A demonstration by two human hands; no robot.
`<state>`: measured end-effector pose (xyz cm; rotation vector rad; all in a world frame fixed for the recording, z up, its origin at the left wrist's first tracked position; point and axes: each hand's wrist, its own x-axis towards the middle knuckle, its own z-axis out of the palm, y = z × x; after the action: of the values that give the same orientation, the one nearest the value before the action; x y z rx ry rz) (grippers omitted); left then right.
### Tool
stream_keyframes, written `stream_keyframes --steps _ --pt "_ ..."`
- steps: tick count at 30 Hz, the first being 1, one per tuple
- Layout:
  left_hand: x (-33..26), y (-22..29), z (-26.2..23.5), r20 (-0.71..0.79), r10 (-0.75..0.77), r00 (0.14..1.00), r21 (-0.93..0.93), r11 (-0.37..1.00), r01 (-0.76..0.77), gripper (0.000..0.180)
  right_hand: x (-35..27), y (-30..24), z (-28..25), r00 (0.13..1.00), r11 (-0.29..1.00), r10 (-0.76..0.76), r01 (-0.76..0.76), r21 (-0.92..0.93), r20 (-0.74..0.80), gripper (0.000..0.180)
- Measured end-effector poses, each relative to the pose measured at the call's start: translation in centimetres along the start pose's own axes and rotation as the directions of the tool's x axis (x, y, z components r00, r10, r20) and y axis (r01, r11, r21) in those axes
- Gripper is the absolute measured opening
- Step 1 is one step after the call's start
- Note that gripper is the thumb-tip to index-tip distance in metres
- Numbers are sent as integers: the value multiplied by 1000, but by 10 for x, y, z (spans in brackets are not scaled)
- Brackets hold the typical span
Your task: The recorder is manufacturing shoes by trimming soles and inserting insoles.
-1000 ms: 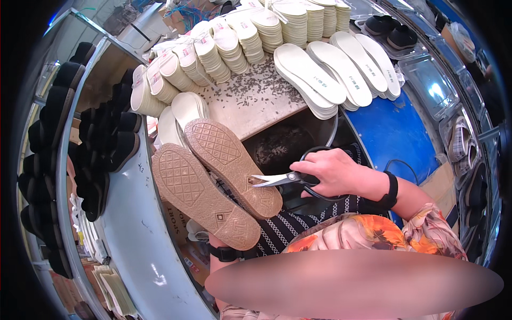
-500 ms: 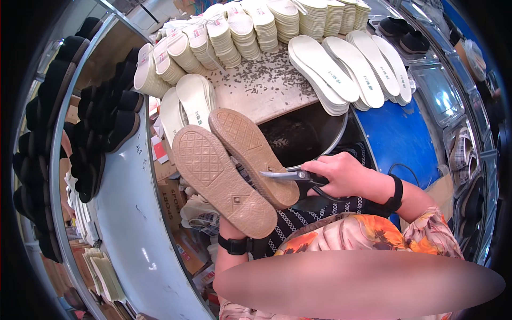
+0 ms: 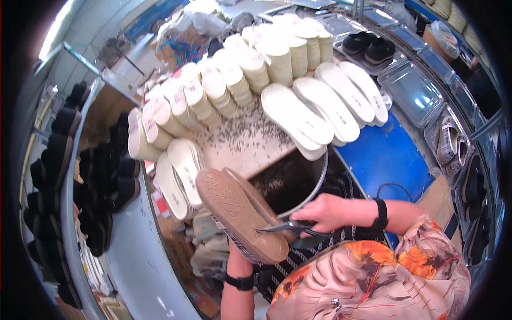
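— What is the right hand (image 3: 328, 212) doing?

— Its fingers are curled closed through the handles of a pair of scissors (image 3: 290, 228). The blades point to the person's left and meet the edge of a shoe (image 3: 241, 216), near its heel end.

— And the shoe itself?

— There are two, held together sole-up, tan ribbed soles facing the camera, with a striped fabric edge showing below. They sit in front of the person's chest, just over the rim of a round metal bin (image 3: 298, 184) that has dark scraps inside.

— What holds them?

— The left hand (image 3: 238, 250) comes up from beneath; only its wrist, with a black watch band, and a little of the palm show. The fingers are hidden behind the shoes, so I cannot tell how they are closed, though the shoes plainly rest on that hand.

— What lies around?

— Beyond the bin is a tabletop (image 3: 242, 144) strewn with small dark trimmings. Stacks of white insoles (image 3: 213, 88) stand in a curved row along its far side, and more flat white insoles (image 3: 325, 109) lie fanned to the right. Black shoes (image 3: 104, 181) fill racks on the left.
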<state>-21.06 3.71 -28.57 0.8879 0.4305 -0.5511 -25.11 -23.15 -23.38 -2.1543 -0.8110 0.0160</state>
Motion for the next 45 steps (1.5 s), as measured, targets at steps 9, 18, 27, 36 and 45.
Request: stream_keyframes --steps 9,18,27,36,45 --pt "26 12 68 407 442 799 912 -243 -331 28 -146 47 -72 5 296 798 -874 386 -602 51" --pt "-19 163 135 339 -474 812 917 -25 -398 41 -168 61 -121 30 -108 876 -960 -257 -481 44" --pt "182 230 182 720 312 620 605 -721 -339 38 123 99 -199 859 800 512 -478 -363 -4 44" --pt "230 244 176 589 381 713 683 -707 -186 41 321 175 -123 995 620 32 -96 -779 -96 34" --pt "234 240 180 647 326 689 597 -778 -193 25 315 191 -124 998 711 31 -65 -701 -61 32"
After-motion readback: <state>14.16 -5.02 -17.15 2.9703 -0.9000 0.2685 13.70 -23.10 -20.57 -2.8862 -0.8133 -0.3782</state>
